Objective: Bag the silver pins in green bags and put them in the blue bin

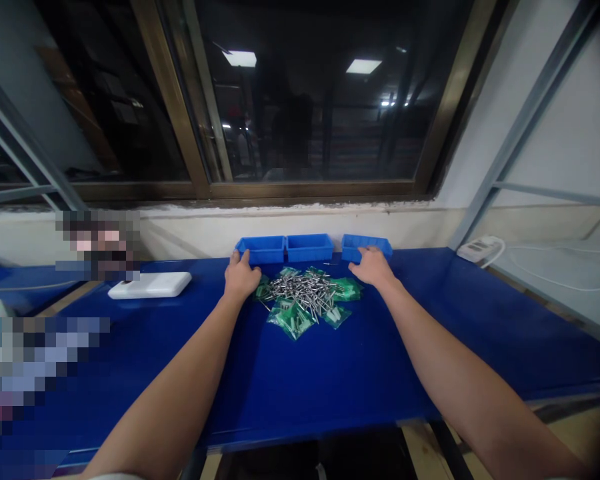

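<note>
On the blue table [300, 387], the pile [305, 292] of metal pins lies between the hands, in front of the bins. The left bin [266, 251], middle bin [310, 249] and right bin [353, 247] run long axis crosswise. The left hand [240, 277] meets the left bin's near left corner, the right hand [373, 268] the right bin's front; thumbs stand apart, but whether either pinches I cannot tell. Green bags [291, 321] edge the pile.

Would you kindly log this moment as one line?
left hand: at left bin | right hand: at right bin | middle bin: beside left bin | metal pieces, green bags: heaped on table
</note>
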Tool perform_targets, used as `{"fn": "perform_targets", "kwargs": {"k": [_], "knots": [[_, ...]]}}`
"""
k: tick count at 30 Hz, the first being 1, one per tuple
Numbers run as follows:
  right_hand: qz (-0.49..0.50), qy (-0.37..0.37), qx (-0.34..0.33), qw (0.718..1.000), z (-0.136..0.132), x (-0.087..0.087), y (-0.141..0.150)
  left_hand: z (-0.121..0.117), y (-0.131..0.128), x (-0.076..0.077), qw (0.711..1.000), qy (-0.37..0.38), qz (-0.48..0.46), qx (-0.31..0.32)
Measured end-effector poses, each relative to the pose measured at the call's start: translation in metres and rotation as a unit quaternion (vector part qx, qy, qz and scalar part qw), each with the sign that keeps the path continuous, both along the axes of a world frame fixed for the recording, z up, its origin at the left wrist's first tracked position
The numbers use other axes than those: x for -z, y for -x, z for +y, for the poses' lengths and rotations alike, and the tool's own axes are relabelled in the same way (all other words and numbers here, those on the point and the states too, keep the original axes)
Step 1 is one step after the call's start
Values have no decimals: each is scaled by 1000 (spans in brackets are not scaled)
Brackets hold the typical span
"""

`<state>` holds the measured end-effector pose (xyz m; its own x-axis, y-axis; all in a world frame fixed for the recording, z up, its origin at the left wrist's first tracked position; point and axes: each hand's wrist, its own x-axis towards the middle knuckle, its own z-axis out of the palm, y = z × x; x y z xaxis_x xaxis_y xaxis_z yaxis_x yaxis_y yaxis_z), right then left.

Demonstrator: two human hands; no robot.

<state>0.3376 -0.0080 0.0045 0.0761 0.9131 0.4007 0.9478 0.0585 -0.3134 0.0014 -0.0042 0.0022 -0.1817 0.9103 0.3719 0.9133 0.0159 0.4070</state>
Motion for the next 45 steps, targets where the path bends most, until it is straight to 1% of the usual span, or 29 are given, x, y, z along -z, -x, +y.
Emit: {"fn": "perform_targets", "kwargs": {"k": [2, 4, 6, 9, 11, 14, 17, 19, 24, 28, 32, 36, 39, 42, 45], "knots": [[-3, 22, 7, 1000, 2, 7, -6, 1, 0, -1, 1000, 9, 2, 4], [12, 49, 29, 998, 4, 11, -10, 1, 0, -2, 1000, 19, 1, 3], [34, 71, 48, 996, 5, 13, -13, 1, 0, -3, 1000, 28, -2, 2], [60, 90, 49, 993, 9, 14, -13, 0, -1, -5, 999, 39, -5, 7], [69, 87, 48, 993, 12, 15, -14, -1, -1, -7, 999, 43, -7, 12], [98, 49, 44, 993, 15, 19, -17, -1, -1, -11, 998, 55, -20, 12], [145, 26, 18, 989, 18, 22, -22, -1, 1, -13, 997, 74, -33, 13], [153, 43, -1, 987, 19, 23, -23, 0, 3, -14, 996, 82, -35, 15], [124, 113, -42, 985, 20, 19, -14, 2, 0, -14, 992, 119, -35, 2], [116, 135, -95, 979, 16, 14, -2, 2, -3, -13, 990, 139, -36, 4], [93, 148, -92, 980, 13, 11, 3, 3, 0, -10, 989, 138, -43, 8], [70, 141, -65, 985, 11, 10, 4, 1, 0, -10, 991, 125, -40, 14], [70, 124, -62, 988, 10, 12, 3, -3, -3, -12, 991, 131, -32, 11], [73, 82, -72, 991, 10, 16, 3, -6, -5, -13, 992, 123, -19, 11], [80, 15, -87, 993, 11, 18, 4, -5, -4, -9, 995, 99, -9, 16]]}}
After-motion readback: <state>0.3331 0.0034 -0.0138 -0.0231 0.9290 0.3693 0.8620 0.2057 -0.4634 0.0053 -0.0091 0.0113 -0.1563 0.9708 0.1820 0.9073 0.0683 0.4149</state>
